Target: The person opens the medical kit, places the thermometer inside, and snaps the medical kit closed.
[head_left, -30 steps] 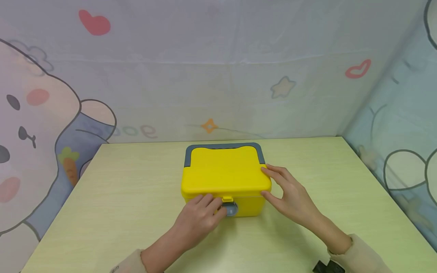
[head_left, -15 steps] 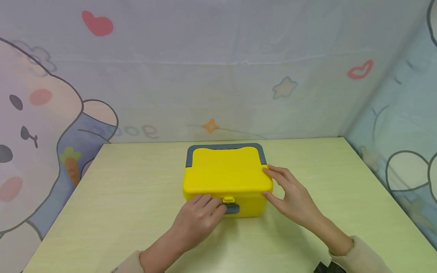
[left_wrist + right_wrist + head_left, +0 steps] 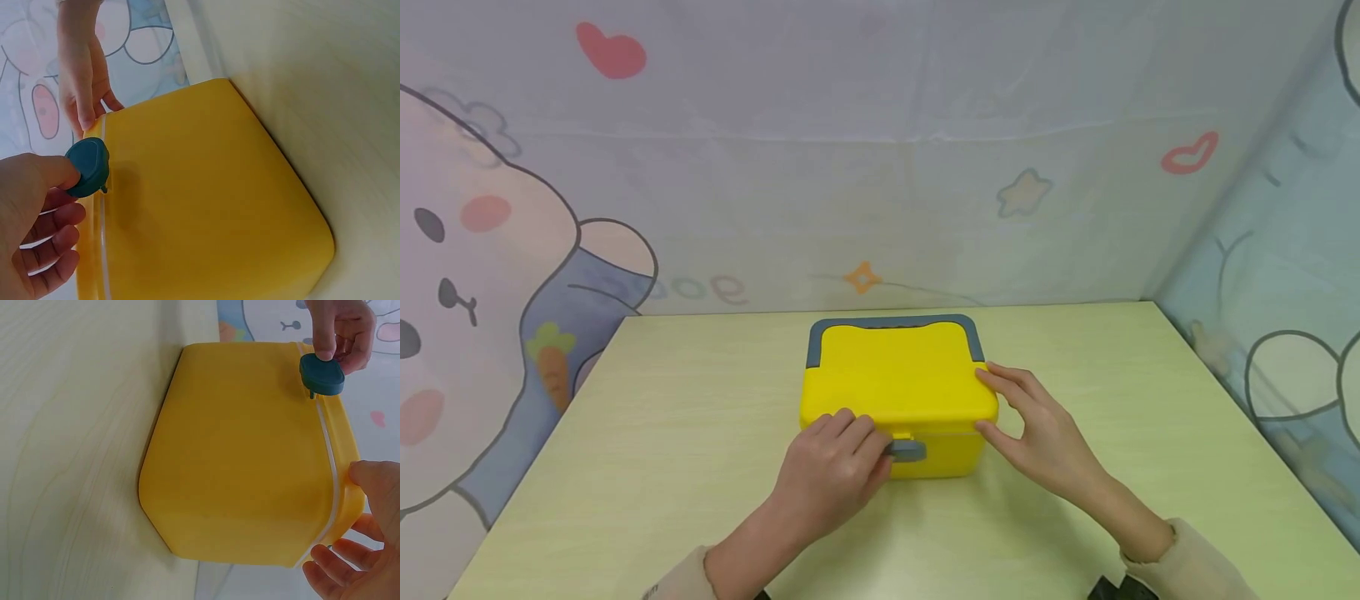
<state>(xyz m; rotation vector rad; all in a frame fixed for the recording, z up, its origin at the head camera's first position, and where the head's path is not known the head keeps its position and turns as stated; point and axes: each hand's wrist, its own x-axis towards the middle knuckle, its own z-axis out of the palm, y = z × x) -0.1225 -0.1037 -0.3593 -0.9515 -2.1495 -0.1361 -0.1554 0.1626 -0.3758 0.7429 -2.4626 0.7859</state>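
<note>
A yellow storage box [image 3: 895, 379] with a grey-blue carry handle [image 3: 895, 321] folded round the back of its lid stands on the table, lid down. My left hand [image 3: 835, 471] pinches the grey-blue latch [image 3: 908, 451] at the front, thumb on its outer face; the latch sticks out from the wall in the left wrist view, level with the seam under the lid. On the right, my right hand [image 3: 1048, 429] rests its thumb [image 3: 369, 472] on the lid's front edge, with loosely bent fingers [image 3: 334, 565] around the side. The box's inside is hidden.
The pale wood table [image 3: 700, 400] runs back to a wall cloth [image 3: 925, 167] printed with a bear, hearts and stars. Another printed cloth [image 3: 1285, 275] hangs along the right side. A black device [image 3: 1123, 588] shows at the right cuff.
The latch, lying against the front wall a second ago, now tilts outward and up. My left hand has risen slightly with it. The right hand keeps its place on the lid.
</note>
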